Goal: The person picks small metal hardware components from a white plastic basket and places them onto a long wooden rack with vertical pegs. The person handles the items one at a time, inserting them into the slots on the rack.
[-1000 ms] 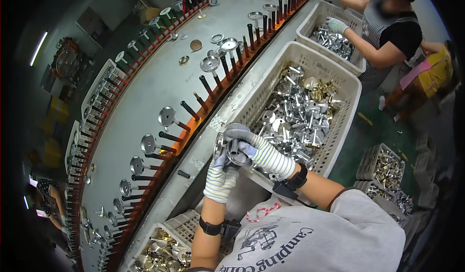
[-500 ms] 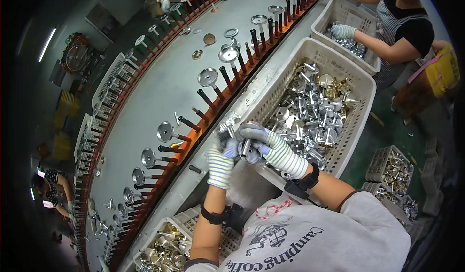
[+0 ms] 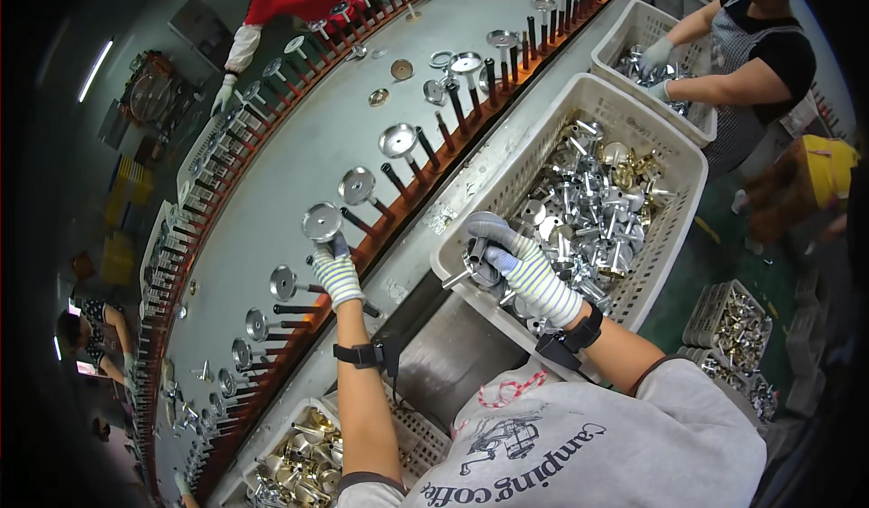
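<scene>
The metal disc is left of the large crate, clamped in the grip of the left hand, the left arm stretched forward. Over the crate's near-left corner, the right hand curls inward, its grip closed around metal parts. Left of the crate, the grey desk curves, rimmed with pegs; right of it lies green floor; beyond it stands a person.

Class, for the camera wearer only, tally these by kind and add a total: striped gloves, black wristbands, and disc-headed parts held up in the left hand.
Striped gloves, one on the left hand, one on the right hand: 2
Black wristbands: 2
Silver disc-headed part: 1
Total: 5
</scene>
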A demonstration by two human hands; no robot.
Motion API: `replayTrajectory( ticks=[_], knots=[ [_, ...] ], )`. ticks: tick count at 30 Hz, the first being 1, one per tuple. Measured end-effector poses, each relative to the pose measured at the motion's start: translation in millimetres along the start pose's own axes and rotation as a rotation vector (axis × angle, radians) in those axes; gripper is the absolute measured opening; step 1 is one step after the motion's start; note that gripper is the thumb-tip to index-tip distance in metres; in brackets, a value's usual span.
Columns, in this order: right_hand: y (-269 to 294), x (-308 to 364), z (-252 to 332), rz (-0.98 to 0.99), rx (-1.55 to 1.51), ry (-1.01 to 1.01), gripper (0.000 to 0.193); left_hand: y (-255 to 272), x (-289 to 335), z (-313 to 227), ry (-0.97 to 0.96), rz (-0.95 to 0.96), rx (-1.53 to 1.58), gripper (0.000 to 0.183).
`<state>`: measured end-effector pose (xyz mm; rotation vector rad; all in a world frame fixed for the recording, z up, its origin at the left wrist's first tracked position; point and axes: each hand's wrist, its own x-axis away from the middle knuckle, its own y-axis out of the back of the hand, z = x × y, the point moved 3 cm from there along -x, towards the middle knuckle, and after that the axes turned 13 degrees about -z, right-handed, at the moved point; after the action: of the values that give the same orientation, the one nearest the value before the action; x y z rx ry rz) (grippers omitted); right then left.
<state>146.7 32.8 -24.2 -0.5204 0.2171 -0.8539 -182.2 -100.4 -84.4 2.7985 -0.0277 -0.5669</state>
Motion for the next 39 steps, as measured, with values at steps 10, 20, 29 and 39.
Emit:
replayTrajectory(
  ticks=[10,20,29,39],
  knots=[
    [17.2,-12.0,-1.9,-0.068,-0.026,-0.007,0.039,40.1,15.8,6.0,0.122,0.084,-0.340,0.041],
    [10.5,-18.1,2.5,-0.112,0.076,0.169,0.036,-10.1,154.1,-145.6,-0.629,0.791,-0.361,0.039],
    [37.5,-13.0,8.8,-0.308,0.088,0.023,0.042,-85.3,37.1,-67.9,0.048,0.433,0.274,0.029],
    [55.7,-29.3,-5.9,-0.331,0.078,0.081,0.042,-77.9,33.8,-7.9,0.148,0.301,-0.171,0.047]
  ],
)
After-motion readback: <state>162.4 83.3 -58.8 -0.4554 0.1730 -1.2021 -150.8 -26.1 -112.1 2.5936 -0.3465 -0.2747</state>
